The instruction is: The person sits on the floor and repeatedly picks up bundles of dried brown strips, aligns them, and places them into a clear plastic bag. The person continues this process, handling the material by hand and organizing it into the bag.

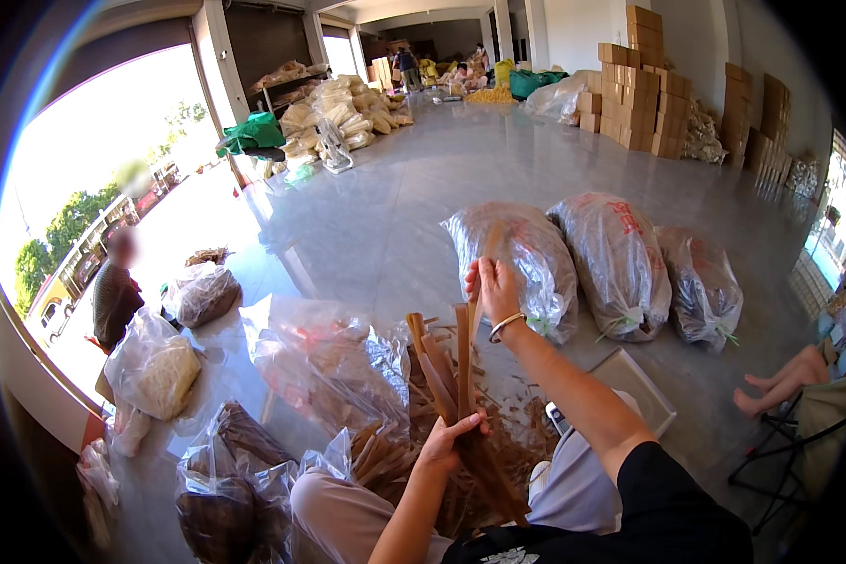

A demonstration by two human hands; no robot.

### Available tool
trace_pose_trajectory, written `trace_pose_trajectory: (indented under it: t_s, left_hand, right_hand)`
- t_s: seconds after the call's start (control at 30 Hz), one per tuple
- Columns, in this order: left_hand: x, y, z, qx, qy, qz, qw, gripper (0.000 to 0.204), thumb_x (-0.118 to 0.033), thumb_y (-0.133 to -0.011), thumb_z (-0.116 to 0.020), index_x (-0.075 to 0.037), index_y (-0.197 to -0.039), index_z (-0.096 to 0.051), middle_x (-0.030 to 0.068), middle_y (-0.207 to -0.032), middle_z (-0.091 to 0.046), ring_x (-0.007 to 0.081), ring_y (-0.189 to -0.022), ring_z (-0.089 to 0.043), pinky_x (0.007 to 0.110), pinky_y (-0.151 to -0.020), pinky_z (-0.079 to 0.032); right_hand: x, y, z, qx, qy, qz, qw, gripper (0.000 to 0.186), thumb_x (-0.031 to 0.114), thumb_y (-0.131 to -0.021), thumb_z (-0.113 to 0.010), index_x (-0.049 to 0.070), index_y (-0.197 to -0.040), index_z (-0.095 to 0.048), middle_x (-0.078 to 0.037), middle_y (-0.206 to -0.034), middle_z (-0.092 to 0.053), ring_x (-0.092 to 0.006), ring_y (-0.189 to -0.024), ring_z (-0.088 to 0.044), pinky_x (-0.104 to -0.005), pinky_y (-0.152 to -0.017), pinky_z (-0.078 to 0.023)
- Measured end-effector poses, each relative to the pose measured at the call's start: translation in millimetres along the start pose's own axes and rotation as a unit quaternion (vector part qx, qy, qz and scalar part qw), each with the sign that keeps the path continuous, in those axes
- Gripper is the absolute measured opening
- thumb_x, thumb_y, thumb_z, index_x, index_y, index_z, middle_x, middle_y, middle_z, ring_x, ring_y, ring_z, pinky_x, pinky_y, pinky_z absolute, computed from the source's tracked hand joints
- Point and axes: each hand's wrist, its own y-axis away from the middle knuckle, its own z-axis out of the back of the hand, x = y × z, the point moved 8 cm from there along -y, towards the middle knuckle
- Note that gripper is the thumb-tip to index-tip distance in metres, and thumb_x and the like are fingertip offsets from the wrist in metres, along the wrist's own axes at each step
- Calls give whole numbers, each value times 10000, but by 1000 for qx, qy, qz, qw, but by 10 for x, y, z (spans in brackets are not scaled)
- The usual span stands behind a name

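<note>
My left hand (453,434) is closed around a bundle of long flat brown strips (442,381), low in front of me between my legs. My right hand (489,287) is raised above the bundle, its fingers closed on a lighter brown strip (493,242) that points upward. Below the bundle, loose brown strips and scraps (508,418) lie on the floor. A large open clear plastic bag (315,362) lies just left of them, and clear bags of dark material (221,498) rest beside my left leg.
Three full bags (603,263) lie ahead right. A shallow tray (663,404) is beside my right leg. A seated person (113,291) is at left; another's bare legs (780,376) show by a folding chair (813,432) at right. Sack piles (348,113) and stacked cartons (630,99) stand farther back.
</note>
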Motion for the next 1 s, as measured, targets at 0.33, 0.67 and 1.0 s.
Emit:
trace_pose_trajectory:
  t_s: [0.33, 0.67, 1.0]
  left_hand:
    - [140, 109, 52, -36, 38, 15, 998, 452, -55, -809, -630, -39, -1208, -417, 65, -844, -541, 167, -711, -539, 361, -743, -475]
    - [303, 111, 86, -45, 42, 22, 998, 460, -82, -813, -629, -47, -1222, -422, 70, -834, -537, 175, -714, -534, 383, -747, -472]
    - [444, 66, 129, -18, 59, 25, 998, 427, -206, -825, -653, -43, -1163, -450, 47, -838, -531, 167, -742, -532, 382, -746, -480]
  right_hand:
    - [647, -65, 181, 36, -49, 14, 998, 222, 266, -954, -444, 61, -976, -526, 15, -587, -432, -49, -404, -398, -198, -339, -338]
    - [-890, 1296, 205, 195, 3, -314, 929, 462, 404, -797, -673, 27, -1019, -524, -4, -712, -489, -37, -516, -456, -185, -357, -327]
    - [-784, 1332, 136, 215, 124, -187, 950, 196, 175, -790, -672, 14, -881, -606, -15, -748, -603, -99, -700, -557, -261, -656, -462]
